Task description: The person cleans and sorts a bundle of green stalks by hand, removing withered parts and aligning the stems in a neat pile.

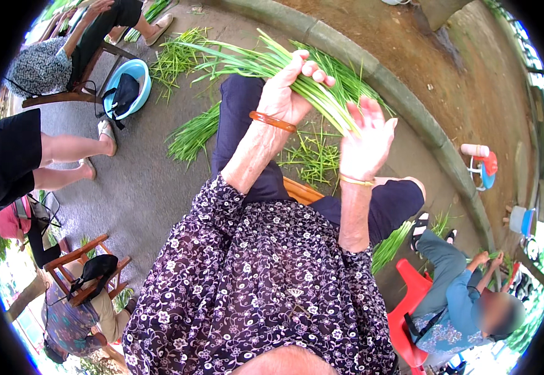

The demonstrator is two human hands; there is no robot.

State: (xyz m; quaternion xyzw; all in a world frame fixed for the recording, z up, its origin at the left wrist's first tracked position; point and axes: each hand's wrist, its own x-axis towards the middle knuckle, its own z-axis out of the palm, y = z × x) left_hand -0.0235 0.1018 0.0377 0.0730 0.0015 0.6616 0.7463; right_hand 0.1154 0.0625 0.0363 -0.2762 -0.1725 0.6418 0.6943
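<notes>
The left hand [287, 87], an orange-brown bangle [273, 121] on its wrist, closes its fingers round 1 bunch of green stalks [266, 62], held up above the lap with the leafy ends to the left and the pale ends slanting down to the right. The right hand [369, 140] is spread loosely beside those pale ends; glare makes it hard to say whether it touches them. Below, on the ground, lie short green trimmings [312, 156], with 1 leafy bundle [194, 132] left of the knee and a blue basin [144, 72] farther off.
</notes>
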